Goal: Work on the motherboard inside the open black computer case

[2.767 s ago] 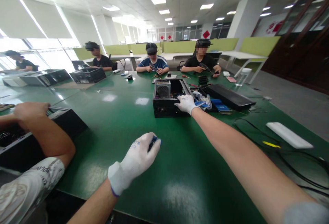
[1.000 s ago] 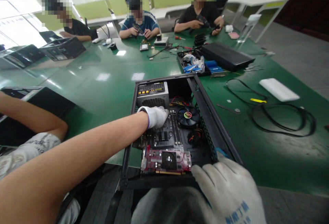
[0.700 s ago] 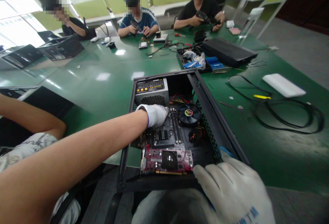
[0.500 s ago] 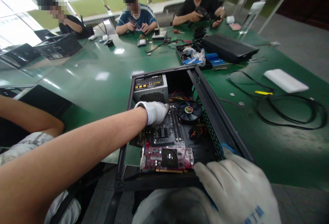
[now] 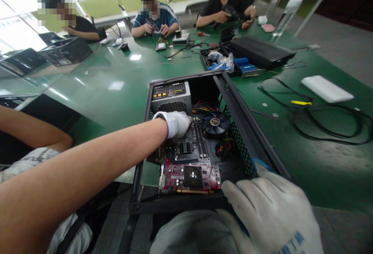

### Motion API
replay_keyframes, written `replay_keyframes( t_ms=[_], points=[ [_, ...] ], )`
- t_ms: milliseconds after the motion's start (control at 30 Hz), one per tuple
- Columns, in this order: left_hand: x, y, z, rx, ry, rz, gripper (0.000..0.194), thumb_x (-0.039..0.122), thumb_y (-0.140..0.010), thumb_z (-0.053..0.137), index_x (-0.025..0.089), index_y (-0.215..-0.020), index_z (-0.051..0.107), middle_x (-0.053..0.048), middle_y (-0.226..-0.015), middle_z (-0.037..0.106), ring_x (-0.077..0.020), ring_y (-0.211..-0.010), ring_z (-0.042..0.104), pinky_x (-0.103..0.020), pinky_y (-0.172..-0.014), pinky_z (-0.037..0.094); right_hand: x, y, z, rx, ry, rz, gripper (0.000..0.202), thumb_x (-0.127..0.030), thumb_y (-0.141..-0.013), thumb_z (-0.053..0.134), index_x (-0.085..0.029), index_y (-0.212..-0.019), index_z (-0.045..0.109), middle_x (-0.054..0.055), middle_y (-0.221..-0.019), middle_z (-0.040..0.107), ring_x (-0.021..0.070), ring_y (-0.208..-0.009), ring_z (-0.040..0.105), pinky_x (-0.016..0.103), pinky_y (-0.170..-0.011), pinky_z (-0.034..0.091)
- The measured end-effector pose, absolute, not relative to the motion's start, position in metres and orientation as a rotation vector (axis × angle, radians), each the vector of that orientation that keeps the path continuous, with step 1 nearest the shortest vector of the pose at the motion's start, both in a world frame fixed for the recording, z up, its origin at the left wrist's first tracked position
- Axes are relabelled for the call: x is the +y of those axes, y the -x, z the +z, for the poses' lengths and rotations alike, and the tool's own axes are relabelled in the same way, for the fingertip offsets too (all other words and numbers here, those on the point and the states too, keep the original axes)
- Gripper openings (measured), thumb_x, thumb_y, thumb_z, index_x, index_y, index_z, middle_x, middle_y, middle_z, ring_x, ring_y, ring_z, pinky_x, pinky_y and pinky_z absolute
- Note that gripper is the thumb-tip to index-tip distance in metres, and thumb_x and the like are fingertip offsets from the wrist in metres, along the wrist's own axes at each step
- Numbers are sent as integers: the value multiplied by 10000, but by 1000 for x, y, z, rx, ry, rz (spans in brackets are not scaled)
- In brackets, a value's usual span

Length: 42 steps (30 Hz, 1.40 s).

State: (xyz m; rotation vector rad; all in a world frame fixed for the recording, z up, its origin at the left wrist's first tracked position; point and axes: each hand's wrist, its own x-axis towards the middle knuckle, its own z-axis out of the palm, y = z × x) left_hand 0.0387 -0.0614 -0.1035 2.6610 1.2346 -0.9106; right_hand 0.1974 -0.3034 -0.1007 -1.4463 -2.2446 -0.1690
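An open black computer case (image 5: pixel 258 137) lies in front of me on the green table. My left hand (image 5: pixel 178 124), in a white glove, reaches into it, fingertips at the motherboard (image 5: pixel 185 149) near the top of the memory slots. Its fingers are drawn together; whatever lies under them is hidden. Beyond it sits the power supply (image 5: pixel 171 94), and to its right a black fan (image 5: pixel 215 124). A red graphics card (image 5: pixel 175 176) lies across the near part of the case. My gloved right hand (image 5: pixel 271 203) curls over the near right corner of the case frame.
A black cable (image 5: pixel 326 131) and a white block (image 5: pixel 328 89) lie to the right. Farther back are a tray with gloves (image 5: pixel 223 61) and a flat black case (image 5: pixel 259 52). Several co-workers sit around the table; one person's bare arm (image 5: pixel 35 127) is close on my left.
Both my hands keep nearly the same places on the case. The view has shifted slightly. The co-worker at far left has lowered an arm from near the head.
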Motion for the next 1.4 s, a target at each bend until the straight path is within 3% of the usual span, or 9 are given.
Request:
replay_keyframes(
  t_ms=[367, 867, 1400],
  points=[
    [-58, -37, -108, 1215, -2664, -876, 684, 257, -590, 746, 183, -1258, 615, -143, -1214, 688, -297, -1089, 652, -333, -911, 527, -301, -197, -101, -2211, 1432, -193, 203, -318, -868, 516, -208, -944, 669, 17, -690, 602, 197, -637, 477, 426, -750, 372],
    [-53, -34, -114, 1171, -2706, -841, 598, 281, -645, 694, 163, -1228, 630, -166, -1195, 690, -317, -1048, 669, -356, -850, 549, -298, -197, -99, -2210, 1416, -168, 210, -347, -867, 540, -199, -945, 667, 15, -698, 596, 202, -641, 458, 421, -753, 366],
    [-60, -45, -99, 1175, -2677, -1049, 480, 254, -701, 681, 119, -1161, 698, -168, -1181, 706, -291, -1056, 679, -301, -861, 550, -300, -197, -100, -2189, 1426, -142, 230, -344, -897, 512, -193, -935, 681, 14, -689, 590, 199, -637, 450, 424, -793, 379]
  ],
)
